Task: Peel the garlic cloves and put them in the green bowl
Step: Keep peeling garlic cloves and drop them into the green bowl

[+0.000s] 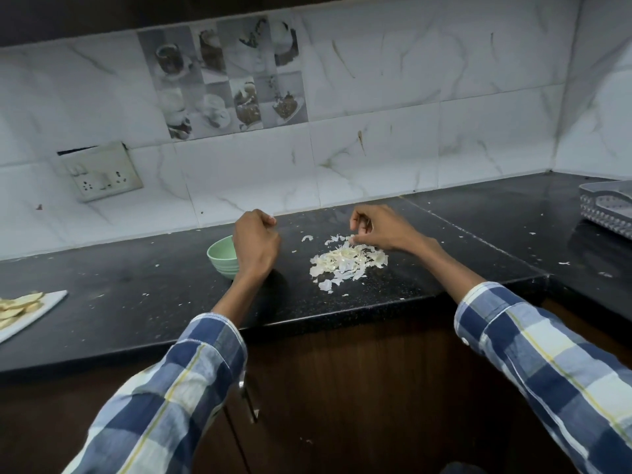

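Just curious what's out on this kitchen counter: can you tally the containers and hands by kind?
Green bowl: 1
White plate: 1
Grey plastic basket: 1
Heap of garlic peels: 1
Hands: 2, left hand and right hand
Total: 6

Green bowl (221, 255), centre frame: right portion hidden behind the left hand (255, 241); contents not visible. Left hand's fingers curl away from camera; whether they hold anything cannot be told. White plate (51, 301), lower left, and grey tray (607, 208), right edge, are cut off.
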Demonstrator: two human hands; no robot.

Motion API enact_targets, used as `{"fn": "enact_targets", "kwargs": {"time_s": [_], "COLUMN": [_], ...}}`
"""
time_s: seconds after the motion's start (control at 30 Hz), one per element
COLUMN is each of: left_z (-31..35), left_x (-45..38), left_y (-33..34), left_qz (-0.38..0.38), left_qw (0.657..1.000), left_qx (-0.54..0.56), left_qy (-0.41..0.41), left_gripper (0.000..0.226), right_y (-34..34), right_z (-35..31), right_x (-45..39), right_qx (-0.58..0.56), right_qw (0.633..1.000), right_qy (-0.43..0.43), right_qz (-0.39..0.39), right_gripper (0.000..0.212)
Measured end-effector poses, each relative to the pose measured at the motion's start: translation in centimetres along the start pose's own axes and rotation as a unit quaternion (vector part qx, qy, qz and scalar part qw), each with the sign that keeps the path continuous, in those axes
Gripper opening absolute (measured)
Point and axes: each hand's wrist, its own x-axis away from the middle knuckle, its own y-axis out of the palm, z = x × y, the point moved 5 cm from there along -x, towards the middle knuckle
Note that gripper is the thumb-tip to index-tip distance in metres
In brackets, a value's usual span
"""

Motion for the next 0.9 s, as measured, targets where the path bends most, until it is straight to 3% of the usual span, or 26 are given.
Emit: {"fn": "enact_targets", "kwargs": {"time_s": [0.07, 0.2, 0.3, 0.37, 0.47, 0.57, 0.73, 0.9], "left_z": [-0.1, 1.3, 3.1, 4.0, 4.5, 3.8, 3.2, 2.8], "left_x": [0.0, 0.3, 0.8, 1.2, 1.8, 1.7, 1.0, 1.2], "left_y": [-0.2, -0.1, 0.5, 1.8, 4.3, 6.2, 9.1, 11.3], "left_qz": [-0.011, -0.01, 0.008, -0.021, -0.094, -0.131, -0.195, -0.235], "left_qw": [1.0, 0.999, 0.991, 0.983, 0.975, 0.974, 0.97, 0.961], "left_qx": [0.001, 0.021, 0.053, 0.088, 0.106, 0.115, 0.112, 0.108], "left_qy": [-0.006, 0.04, 0.125, 0.16, 0.171, 0.143, 0.092, 0.1], "left_gripper": [0.033, 0.031, 0.026, 0.024, 0.018, 0.015, 0.01, 0.016], "right_y": [-0.6, -1.2, -0.1, 1.2, 2.4, 1.7, 0.0, 0.0], "right_z": [-0.2, -0.8, -2.5, -3.4, -3.2, -1.9, 1.0, 2.5], "right_x": [0.2, 0.3, 0.8, 1.1, 0.9, 0.1, -0.5, -0.6], "right_qx": [-0.006, -0.002, 0.011, 0.027, 0.057, 0.015, -0.157, -0.172], "right_qw": [1.0, 0.998, 0.992, 0.986, 0.978, 0.987, 0.986, 0.984], "right_qy": [-0.005, -0.017, -0.044, -0.071, -0.077, -0.057, 0.003, 0.041], "right_qz": [-0.029, -0.057, -0.115, -0.151, -0.185, -0.147, -0.063, -0.013], "right_gripper": [0.032, 0.017, 0.04, 0.048, 0.036, 0.023, 0.016, 0.008]}}
